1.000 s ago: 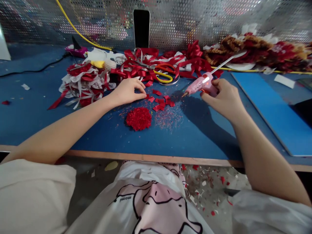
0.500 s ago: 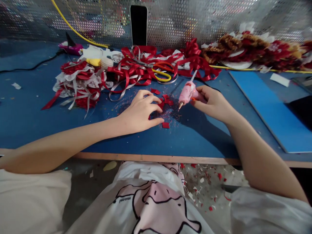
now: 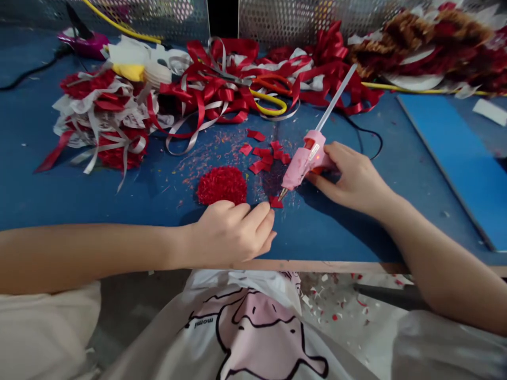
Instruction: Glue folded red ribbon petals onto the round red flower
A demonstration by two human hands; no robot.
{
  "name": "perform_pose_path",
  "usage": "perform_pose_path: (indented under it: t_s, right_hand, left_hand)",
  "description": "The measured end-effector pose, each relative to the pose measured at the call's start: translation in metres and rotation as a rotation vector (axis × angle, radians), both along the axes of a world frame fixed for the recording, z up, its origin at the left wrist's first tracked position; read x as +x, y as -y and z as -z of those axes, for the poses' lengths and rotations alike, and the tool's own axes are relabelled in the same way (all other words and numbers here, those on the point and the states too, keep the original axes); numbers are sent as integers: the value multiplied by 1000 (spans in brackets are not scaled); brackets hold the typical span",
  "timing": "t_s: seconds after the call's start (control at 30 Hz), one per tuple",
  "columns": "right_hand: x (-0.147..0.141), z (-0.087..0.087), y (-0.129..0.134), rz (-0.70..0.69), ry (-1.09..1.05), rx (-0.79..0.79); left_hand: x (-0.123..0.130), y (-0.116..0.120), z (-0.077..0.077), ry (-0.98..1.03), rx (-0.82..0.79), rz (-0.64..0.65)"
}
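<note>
My left hand [image 3: 238, 230] rests low on the table near its front edge, fingers curled and pressed together. What they hold, if anything, is hidden beneath them. Just beyond its knuckles sits a round, fuzzy red pompom [image 3: 222, 185]. A small red ribbon piece [image 3: 276, 202] lies against its fingertips. My right hand [image 3: 350, 177] is closed around the handle of a pink hot glue gun [image 3: 301, 163], its nozzle pointing down at that ribbon piece; I cannot tell whether it touches. A clear glue stick [image 3: 336, 96] sticks out of the gun's back. Several red ribbon scraps [image 3: 266, 159] lie between the hands.
Behind lies a tangle of red and white ribbons [image 3: 233, 95] with yellow-and-orange-handled scissors [image 3: 271, 111]. A ribbon bundle [image 3: 105, 116] sits left, near a purple tool [image 3: 85, 43] with a black cord. A blue board [image 3: 451, 153] lies right, brown and red trimmings [image 3: 431, 39] behind it.
My left hand has come nearer to me and its fingers have closed, uncovering the red pompom. The glue gun's nozzle has moved down to the ribbon piece. My view has tilted downward.
</note>
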State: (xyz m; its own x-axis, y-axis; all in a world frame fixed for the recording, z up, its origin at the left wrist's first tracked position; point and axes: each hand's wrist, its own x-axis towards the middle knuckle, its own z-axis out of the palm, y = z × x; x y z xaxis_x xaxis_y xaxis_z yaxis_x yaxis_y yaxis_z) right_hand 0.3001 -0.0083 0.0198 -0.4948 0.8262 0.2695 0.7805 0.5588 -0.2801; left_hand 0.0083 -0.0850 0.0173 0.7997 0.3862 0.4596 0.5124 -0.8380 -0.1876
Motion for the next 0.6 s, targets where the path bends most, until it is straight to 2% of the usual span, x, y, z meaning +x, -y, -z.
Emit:
perform_pose_path:
  t_s: [0.3, 0.43, 0.6]
  right_hand:
    - [-2, 2, 1, 39, 78, 14]
    - [-1, 3, 2, 44, 100, 14]
    - [0, 3, 2, 44, 129, 22]
  left_hand:
    - [-4, 0, 2, -48, -99, -9]
    - [-3, 1, 2, -88, -202, -35]
    - [-2, 0, 1, -77, -228, -19]
